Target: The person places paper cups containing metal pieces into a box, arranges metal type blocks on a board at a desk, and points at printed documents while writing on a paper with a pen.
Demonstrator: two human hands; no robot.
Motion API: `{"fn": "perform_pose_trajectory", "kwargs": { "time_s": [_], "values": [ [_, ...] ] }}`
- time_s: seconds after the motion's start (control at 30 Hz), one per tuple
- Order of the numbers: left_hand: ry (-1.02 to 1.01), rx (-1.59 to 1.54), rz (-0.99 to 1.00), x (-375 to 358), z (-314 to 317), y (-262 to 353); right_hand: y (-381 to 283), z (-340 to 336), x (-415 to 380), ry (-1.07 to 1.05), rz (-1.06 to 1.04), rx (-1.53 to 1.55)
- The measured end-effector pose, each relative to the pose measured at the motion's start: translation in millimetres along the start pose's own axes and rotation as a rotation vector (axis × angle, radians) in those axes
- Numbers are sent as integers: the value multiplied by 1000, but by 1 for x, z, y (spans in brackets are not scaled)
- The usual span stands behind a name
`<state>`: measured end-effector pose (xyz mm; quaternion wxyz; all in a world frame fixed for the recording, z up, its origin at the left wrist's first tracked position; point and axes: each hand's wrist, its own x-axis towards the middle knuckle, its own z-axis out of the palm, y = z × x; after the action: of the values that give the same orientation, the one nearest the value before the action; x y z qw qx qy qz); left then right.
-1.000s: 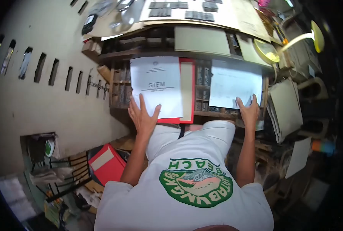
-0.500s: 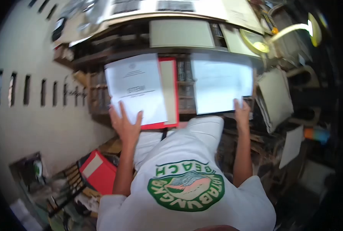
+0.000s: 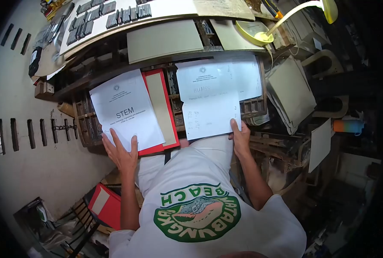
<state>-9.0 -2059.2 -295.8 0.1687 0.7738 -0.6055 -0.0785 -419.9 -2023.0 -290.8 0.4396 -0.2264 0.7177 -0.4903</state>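
My left hand lies with spread fingers on the lower edge of a white printed sheet reading "STEM". Under that sheet is a red folder with a beige panel. My right hand pinches the lower right corner of another white sheet, which carries printing and handwriting. Behind it, to the right, part of a further sheet shows. The papers rest over a wooden compartment tray in front of my lap.
Blocks of metal type stand on a white board at the top. A yellow lamp is at the upper right, near stacked boards. Another red folder lies on a chair at lower left. A colourful bottle is far right.
The view has shifted and sharpened. The right-hand sheet now sits further left, uncovering part of another sheet behind it, and my right hand has moved left with it.
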Motion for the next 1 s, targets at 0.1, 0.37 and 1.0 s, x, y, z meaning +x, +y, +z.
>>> {"fn": "perform_pose_trajectory", "kwargs": {
  "time_s": [0.1, 0.37, 1.0],
  "values": [
    [-8, -16, 3, -1, 0, 2, 7, 3, -5, -13, -2, 11],
    [-6, 61, 25, -4, 9, 1, 41, -2, 4, 66, -86, 64],
    [42, 78, 62, 7, 20, -3, 43, 11, 18, 167, -114, 10]
  ]
}}
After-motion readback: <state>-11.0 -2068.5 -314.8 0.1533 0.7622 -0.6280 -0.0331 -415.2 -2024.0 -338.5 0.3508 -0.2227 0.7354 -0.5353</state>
